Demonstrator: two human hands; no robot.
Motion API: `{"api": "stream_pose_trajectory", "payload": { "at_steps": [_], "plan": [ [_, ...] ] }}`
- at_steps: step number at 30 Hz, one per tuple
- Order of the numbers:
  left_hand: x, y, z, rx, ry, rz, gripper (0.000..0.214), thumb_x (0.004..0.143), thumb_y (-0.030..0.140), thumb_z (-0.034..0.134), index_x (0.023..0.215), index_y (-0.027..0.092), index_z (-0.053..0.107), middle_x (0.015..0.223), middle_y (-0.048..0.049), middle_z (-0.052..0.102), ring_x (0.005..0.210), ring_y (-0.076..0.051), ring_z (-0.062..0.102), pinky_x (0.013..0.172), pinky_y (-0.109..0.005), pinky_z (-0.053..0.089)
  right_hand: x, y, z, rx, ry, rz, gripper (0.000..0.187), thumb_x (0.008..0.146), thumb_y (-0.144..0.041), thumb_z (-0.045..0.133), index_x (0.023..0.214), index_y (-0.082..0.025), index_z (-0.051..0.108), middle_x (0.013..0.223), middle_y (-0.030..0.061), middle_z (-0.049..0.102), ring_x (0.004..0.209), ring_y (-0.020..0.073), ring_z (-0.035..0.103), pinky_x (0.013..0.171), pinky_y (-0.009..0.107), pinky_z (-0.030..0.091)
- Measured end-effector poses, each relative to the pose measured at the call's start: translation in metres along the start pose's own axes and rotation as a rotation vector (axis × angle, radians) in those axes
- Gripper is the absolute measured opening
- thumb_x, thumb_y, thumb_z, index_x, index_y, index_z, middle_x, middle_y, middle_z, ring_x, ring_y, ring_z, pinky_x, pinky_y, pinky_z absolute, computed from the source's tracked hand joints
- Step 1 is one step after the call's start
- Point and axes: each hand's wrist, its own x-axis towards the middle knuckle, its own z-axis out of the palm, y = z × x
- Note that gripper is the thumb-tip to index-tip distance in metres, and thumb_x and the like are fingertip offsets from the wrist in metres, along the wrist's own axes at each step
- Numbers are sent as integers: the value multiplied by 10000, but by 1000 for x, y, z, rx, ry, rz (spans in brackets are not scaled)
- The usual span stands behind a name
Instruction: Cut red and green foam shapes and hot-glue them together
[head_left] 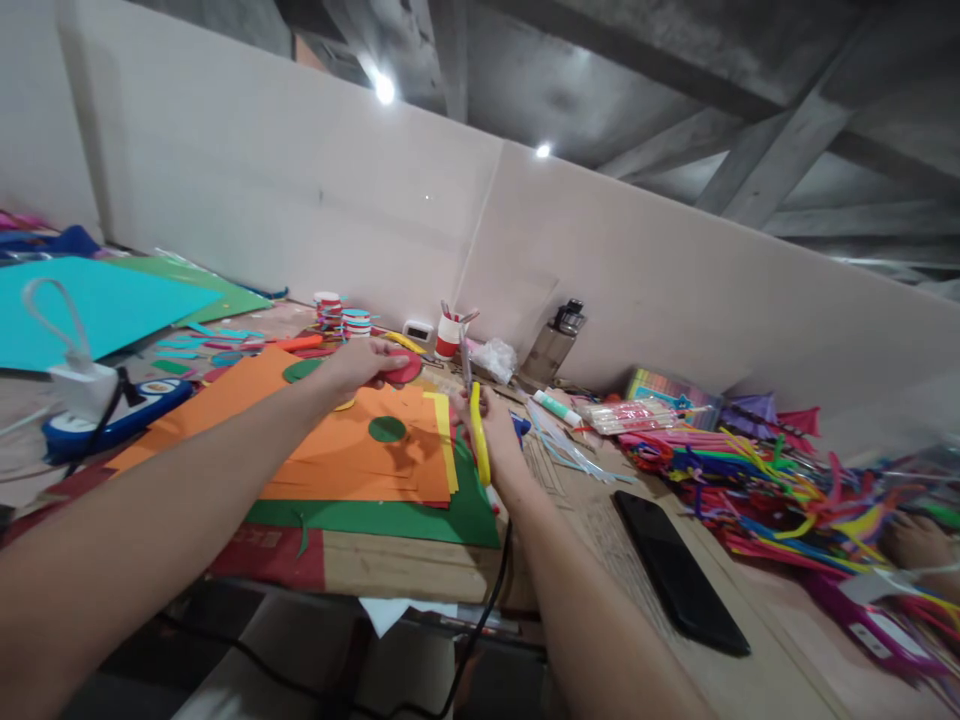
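A round red piece [406, 367], like a paper disc, is pinched between the fingers of my left hand [361, 368]. Yellow-handled scissors [481, 430] are in my right hand [495, 430], their blades pointing up and away from me. Below both hands lies a stack of orange paper [330, 460], with yellow and red sheets showing at its right edge. It rests on a green sheet [420, 522]. One dark green circle [388, 429] lies on the orange paper, and another green circle [301, 370] is partly hidden behind my left wrist.
Behind the stack stand a red-and-white pen cup [448, 336] and a dark bottle [553, 345]. A black phone [679, 570] lies to the right, beside piled pipe cleaners [750, 480]. Another person's hand [919, 548] is at the far right. A power strip [116, 415] sits left; a cable hangs in front.
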Motion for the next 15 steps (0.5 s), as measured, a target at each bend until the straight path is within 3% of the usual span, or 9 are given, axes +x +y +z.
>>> {"api": "stream_pose_trajectory", "payload": {
  "at_steps": [3,7,12,15],
  "plan": [
    [7,2,-16,-24,138,-7,208,622,312,782,691,146,676,661,-62,667,569,-124,569,470,-203,343,-2,-2,-4,-372,-24,-60,350,803,-491,614,1026,-222,602,932,46,688,883,199,642,775,311,473],
    [10,0,-25,29,176,-28,228,594,315,796,733,159,706,723,-64,683,566,-111,523,479,-204,344,-6,-4,-4,-746,-48,16,417,786,-469,638,1121,-221,615,1046,105,706,983,289,645,803,356,455],
    [6,4,-26,186,193,11,133,620,230,778,626,155,668,532,-11,556,451,-83,418,432,-204,300,-10,-3,-3,-892,-82,22,378,783,-352,610,1137,-220,599,1020,99,717,957,290,663,764,332,450],
    [4,6,-29,210,227,28,105,630,198,764,665,162,672,525,-3,551,422,-81,416,406,-201,306,-11,-4,-3,-942,-119,25,336,779,-304,577,1096,-195,594,1003,114,717,947,287,670,748,324,447]
  ]
}}
